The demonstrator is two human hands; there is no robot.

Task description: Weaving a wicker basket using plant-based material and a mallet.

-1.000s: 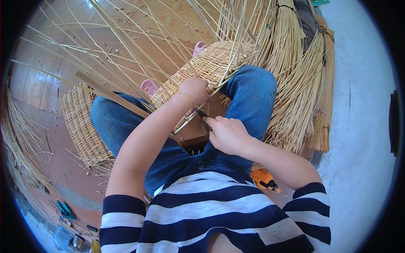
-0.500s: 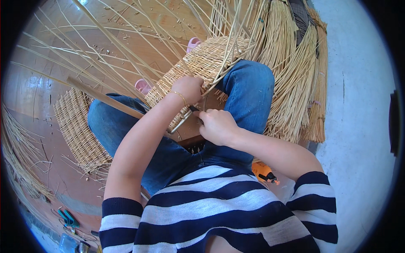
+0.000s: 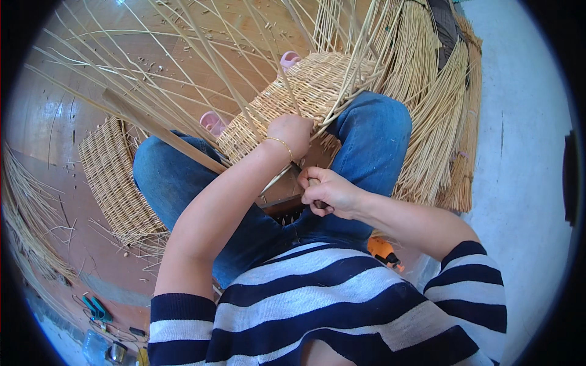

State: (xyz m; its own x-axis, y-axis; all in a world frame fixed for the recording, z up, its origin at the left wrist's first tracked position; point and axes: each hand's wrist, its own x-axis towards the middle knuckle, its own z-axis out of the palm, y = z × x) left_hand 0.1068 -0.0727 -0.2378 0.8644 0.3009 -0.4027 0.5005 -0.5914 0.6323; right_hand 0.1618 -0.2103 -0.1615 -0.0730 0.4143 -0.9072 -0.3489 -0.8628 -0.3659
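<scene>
Reeds: long, thin, pale sticks (image 3: 427, 116) piled on the floor.
Basket: bumpy woven straw (image 3: 305, 91), on the lap.
Left hand (image 3: 293, 131): closed on the basket edge.
Right hand (image 3: 329, 194): fist around a small tool, mostly hidden.

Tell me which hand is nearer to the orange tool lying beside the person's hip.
Right. The right hand grips a handle over the lap, above and left of the orange tool. The left hand presses on the woven basket, farther up and away.
</scene>
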